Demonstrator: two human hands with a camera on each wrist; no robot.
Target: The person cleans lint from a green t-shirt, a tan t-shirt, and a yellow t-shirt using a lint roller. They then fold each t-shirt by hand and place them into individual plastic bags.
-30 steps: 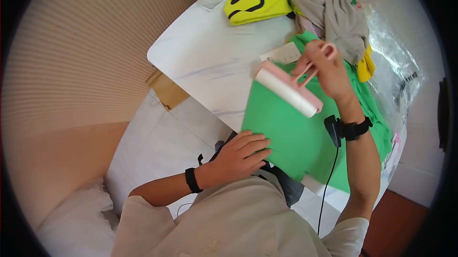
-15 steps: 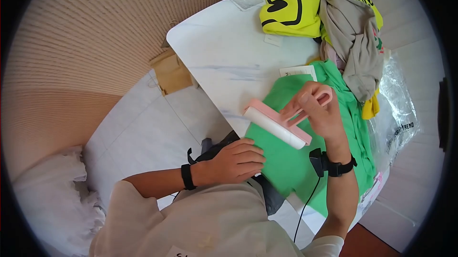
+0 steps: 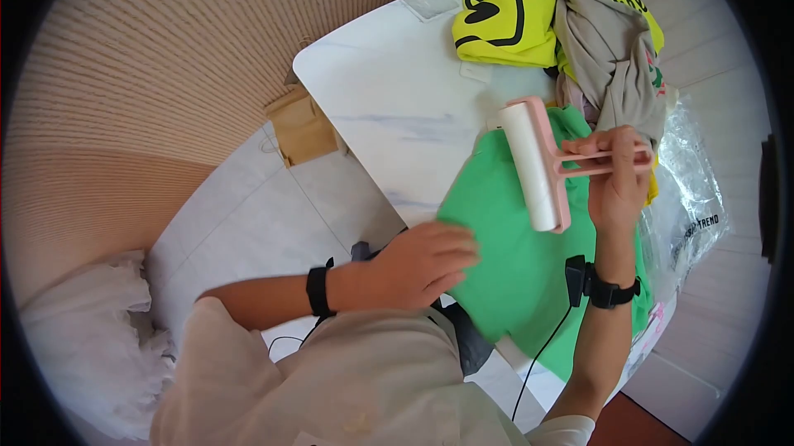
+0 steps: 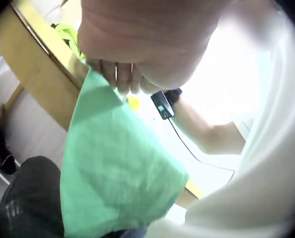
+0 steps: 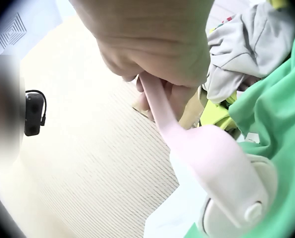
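My right hand grips the looped handle of a pink lint roller with a white roll. In the head view the roller overlaps a green garment spread over the near part of the table. The right wrist view shows the roller's pink frame and its end close by the green cloth. My left hand, slightly blurred, has its fingers extended at the garment's left edge. In the left wrist view a flap of the green garment hangs down below the left hand's fingers.
Yellow clothing and a grey-beige garment lie at the back of the white table. A clear plastic bag lies at the right. A cable runs from the right wrist camera. A brown paper bag stands beyond the table's left edge.
The lint roller has moved across the garment and now stands farther right, its roll turned nearly upright in view. The left hand has shifted slightly to the right along the garment's edge.
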